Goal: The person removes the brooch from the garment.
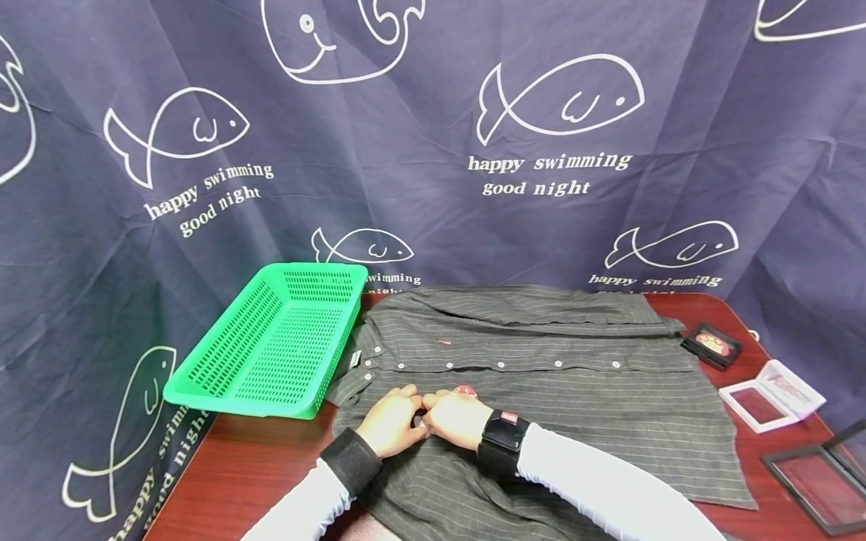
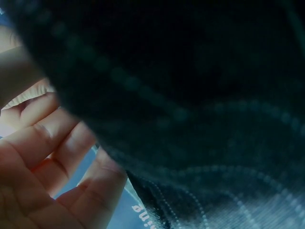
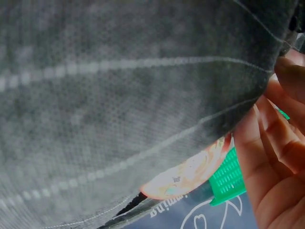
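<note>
A dark grey striped button-up shirt (image 1: 575, 421) lies spread over the table, its collar toward the left. On the shirt front, my left hand (image 1: 391, 422) and right hand (image 1: 460, 419) meet, fingertips nearly touching. Both hands have their fingers curled at a raised fold of the cloth. In the left wrist view the fingers (image 2: 102, 183) go behind the dark fabric. The right wrist view shows fingers (image 3: 250, 162) at the fabric's edge. A round red-and-gold badge (image 3: 190, 174) sits against the cloth close to the right hand. What lies between the fingertips is mostly hidden.
A green plastic basket (image 1: 329, 353) stands at the left. Along the right side of the reddish table (image 1: 237, 466) lie a black case (image 1: 704, 355) with a round badge in it, an open white case (image 1: 801, 391) and an open black frame case (image 1: 785, 469). A printed curtain (image 1: 419, 150) hangs behind.
</note>
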A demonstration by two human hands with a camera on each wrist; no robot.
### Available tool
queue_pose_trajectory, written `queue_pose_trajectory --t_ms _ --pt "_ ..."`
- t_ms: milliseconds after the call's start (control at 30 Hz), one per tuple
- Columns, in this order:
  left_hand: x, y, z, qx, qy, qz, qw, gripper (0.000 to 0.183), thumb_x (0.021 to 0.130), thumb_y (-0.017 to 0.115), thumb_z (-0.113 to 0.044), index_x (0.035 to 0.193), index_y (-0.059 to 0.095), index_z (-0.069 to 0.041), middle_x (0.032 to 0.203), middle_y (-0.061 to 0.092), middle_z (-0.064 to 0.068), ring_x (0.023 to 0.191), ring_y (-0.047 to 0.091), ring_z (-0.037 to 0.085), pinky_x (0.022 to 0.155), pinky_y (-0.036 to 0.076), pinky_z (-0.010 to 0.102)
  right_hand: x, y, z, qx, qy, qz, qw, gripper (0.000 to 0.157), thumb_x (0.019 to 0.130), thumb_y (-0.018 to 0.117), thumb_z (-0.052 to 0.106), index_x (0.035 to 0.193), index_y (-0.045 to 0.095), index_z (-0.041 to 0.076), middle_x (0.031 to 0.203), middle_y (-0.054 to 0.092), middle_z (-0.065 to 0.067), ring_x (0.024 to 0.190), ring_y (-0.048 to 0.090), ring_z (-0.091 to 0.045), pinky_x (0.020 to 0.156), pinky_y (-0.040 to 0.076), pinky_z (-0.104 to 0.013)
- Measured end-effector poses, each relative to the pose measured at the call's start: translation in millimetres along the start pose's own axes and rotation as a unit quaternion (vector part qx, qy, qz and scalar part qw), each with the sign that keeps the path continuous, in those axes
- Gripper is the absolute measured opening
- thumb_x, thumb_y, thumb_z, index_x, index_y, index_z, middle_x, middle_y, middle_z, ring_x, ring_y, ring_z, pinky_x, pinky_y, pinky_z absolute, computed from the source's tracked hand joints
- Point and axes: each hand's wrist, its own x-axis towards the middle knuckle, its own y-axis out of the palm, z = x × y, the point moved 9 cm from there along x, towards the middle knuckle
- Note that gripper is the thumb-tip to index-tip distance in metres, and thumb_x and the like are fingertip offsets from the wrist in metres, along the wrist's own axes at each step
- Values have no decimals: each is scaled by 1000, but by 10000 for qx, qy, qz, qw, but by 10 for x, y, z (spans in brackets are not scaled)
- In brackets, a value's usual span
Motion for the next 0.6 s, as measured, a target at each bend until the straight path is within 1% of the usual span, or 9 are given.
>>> queue_pose_trajectory --t_ms 100,333,600 --pt "0 14 8 25 9 14 10000 25 71 83 -30 84 69 -14 76 48 -4 68 52 19 63 46 29 1 10 5 7 -29 6 10000 5 81 71 25 77 72 24 81 57 6 69 56 -11 59 45 -21" --pt "2 29 21 11 -22 52 10000 26 71 83 -30 85 69 -14 76 48 -4 69 52 20 63 46 29 6 -10 14 -9 -132 -136 9998 5 80 72 24 75 72 23 80 57 6 67 56 -11 58 44 -21" --pt "1 37 24 32 -66 92 9999 25 71 82 -30 84 68 -15 76 48 -4 69 52 20 62 46 29 -1 9 -5 137 -89 -99 9998 4 80 73 22 76 72 22 79 57 6 67 57 -11 59 45 -21"
